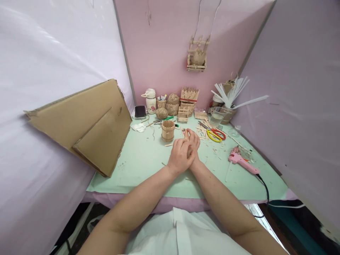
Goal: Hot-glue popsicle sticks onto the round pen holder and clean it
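Note:
My left hand (180, 156) and my right hand (194, 143) meet over the middle of the green table, pressed together with bent fingers. Whatever lies between them, if anything, is hidden or too small to name. Just beyond and to the left stands a small round cup of wooden sticks (168, 131), upright with its mouth up; neither hand touches it. Thin wooden strips (201, 132) lie scattered to the right of the hands, beside scissors with yellow and red handles (214, 136).
A pink glue gun (243, 163) with a black cord lies at right. Cardboard sheets (90, 124) lean at left. At the back are a white bottle (151, 102), twine balls (162, 113), stick-built holders (189, 95), a clear water cup (216, 117) and white strips (231, 92).

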A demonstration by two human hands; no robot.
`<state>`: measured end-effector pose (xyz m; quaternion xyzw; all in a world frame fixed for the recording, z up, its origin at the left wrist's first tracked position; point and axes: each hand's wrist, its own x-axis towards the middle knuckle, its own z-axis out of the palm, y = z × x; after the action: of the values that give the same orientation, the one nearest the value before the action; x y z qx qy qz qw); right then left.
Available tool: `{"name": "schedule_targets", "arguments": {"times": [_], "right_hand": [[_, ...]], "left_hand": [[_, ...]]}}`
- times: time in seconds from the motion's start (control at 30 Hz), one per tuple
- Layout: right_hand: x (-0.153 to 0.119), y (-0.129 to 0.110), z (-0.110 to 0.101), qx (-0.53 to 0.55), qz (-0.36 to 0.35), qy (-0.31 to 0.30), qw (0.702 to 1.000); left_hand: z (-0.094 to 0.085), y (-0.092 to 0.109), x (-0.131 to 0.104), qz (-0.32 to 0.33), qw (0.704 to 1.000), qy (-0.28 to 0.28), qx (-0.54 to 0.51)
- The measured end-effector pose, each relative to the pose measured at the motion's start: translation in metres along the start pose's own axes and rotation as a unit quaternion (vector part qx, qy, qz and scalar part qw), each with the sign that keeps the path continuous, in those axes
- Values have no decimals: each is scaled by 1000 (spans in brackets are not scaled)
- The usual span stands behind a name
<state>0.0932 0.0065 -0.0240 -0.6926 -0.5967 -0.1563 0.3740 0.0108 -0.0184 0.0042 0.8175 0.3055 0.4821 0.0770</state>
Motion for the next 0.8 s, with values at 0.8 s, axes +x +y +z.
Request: {"name": "schedule_targets", "arguments": {"times": [0.8], "right_hand": [[10,2,-22,-29,2,-58,998]], "left_hand": [[-15,4,7,-21,999,-23,-34]]}}
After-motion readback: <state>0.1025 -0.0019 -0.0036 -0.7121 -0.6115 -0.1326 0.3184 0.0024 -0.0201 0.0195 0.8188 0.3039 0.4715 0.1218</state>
